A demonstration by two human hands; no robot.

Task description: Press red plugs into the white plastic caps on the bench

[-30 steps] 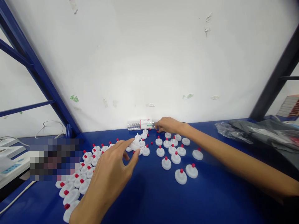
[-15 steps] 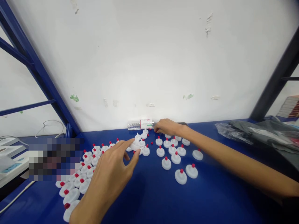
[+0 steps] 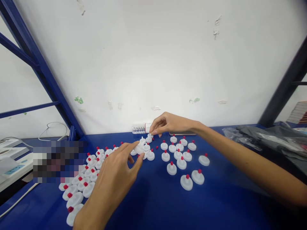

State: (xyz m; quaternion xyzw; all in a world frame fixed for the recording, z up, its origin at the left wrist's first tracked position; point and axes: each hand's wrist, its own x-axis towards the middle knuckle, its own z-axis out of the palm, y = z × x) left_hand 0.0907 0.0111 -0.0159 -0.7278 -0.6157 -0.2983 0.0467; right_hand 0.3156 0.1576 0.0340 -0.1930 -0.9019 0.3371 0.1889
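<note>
Several white round caps with red tips (image 3: 181,163) lie spread over the blue table (image 3: 168,207). My left hand (image 3: 115,179) reaches forward and its fingertips pinch a white cap (image 3: 139,148) in the middle cluster. My right hand (image 3: 168,124) hovers at the back of the table with thumb and fingers pinched together above a white cap (image 3: 149,138); whether a small piece sits between the fingertips is too small to tell. A clear plastic bottle (image 3: 139,129) with a red and white label lies on its side against the wall, just left of my right hand.
More red-tipped caps (image 3: 79,188) lie packed at the left. A dark flat phone-like object (image 3: 182,133) lies behind my right wrist. Grey plastic bags (image 3: 268,140) sit at the right. White power strips (image 3: 11,166) and cables rest at the left edge. Blue shelf posts frame both sides.
My right hand has lifted off the table near the bottle and drawn its fingers into a pinch. My left hand has stayed on the white cap. The view has shifted slightly.
</note>
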